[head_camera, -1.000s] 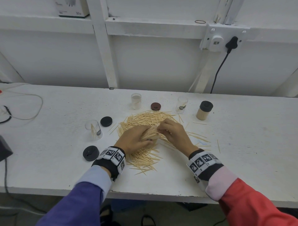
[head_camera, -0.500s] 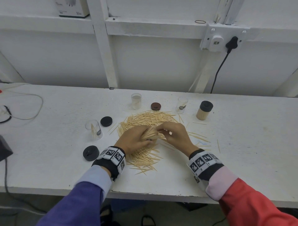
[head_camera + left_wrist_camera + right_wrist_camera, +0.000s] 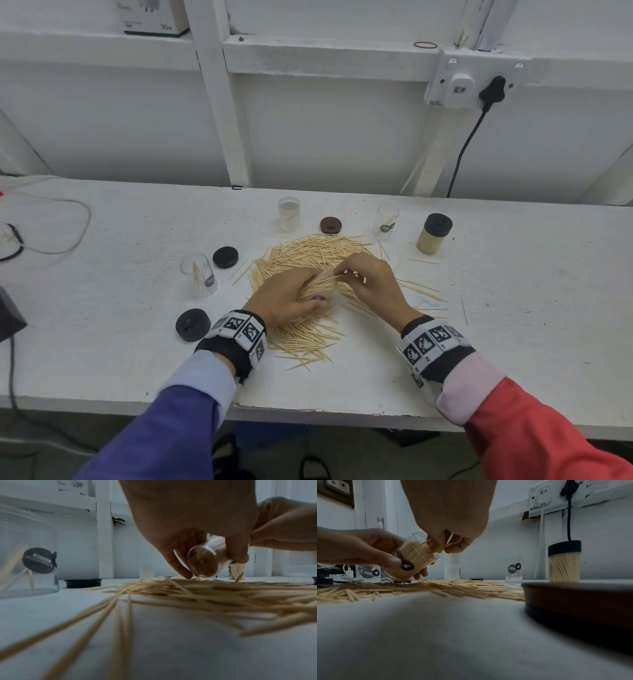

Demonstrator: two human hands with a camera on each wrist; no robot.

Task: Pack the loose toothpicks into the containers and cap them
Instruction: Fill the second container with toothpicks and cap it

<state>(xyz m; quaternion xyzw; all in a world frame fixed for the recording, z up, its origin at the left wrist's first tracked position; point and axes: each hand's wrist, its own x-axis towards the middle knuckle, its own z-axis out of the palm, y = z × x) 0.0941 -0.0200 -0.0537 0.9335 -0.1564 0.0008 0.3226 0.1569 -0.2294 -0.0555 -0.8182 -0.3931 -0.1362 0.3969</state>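
Right wrist view shows the left hand (image 3: 368, 550) clamped round a nearly full clear container (image 3: 412, 559), tilted so its mouth faces the right hand (image 3: 452, 543), whose grip pinches toothpicks (image 3: 428, 545) at that mouth, likely feeding them in. Loose pile (image 3: 308, 253) lies on the desk (image 3: 513, 308) beneath.

even bright head view, dim wrist views, blurred foregrounds

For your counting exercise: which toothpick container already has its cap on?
The full container at the far right, standing upright under a black cap; the other three standing on the table are uncapped.
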